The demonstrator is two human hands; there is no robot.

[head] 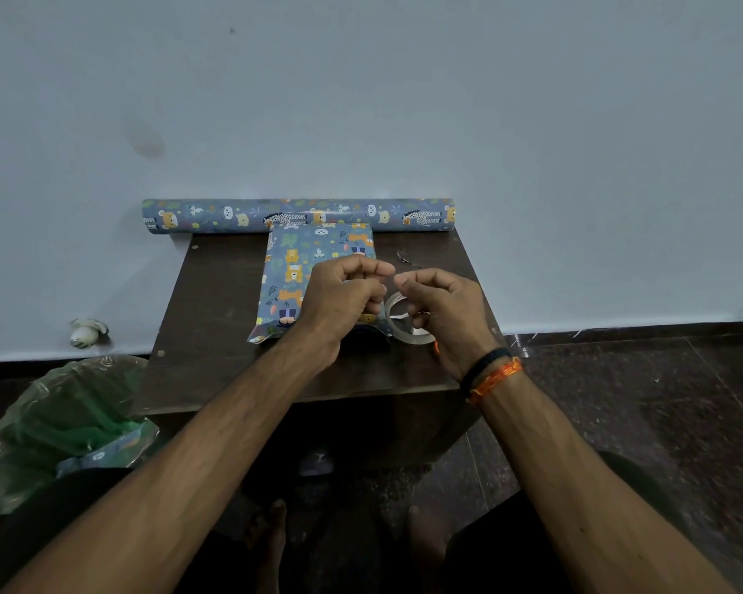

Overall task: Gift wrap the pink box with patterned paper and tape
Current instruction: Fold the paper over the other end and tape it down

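From the head view, your left hand (pixel 344 293) covers the near right part of the wrapped box (pixel 305 276), so you cannot see how the paper is closed there; no pink shows anywhere, only blue animal-patterned paper. Its fingers are curled, thumb and forefinger drawn together, and whether a strip of clear tape sits between them is too faint to make out. Your right hand (pixel 440 312) is curled too, with the tape roll (pixel 406 321) looped over its lower fingers, partly hidden behind the palm. The box lies at the middle of the dark worktop (pixel 215 302), its far end just beside the paper roll (pixel 299 215), which rests along the far edge against the wall and overhangs the worktop on both sides. Bare surface lies to the left of the box and along the near edge; a small thin dark object lies on the right, too unclear to name. On the floor at near left stands a bin (pixel 61 422) lined with a green bag, holding scraps of the same patterned paper.
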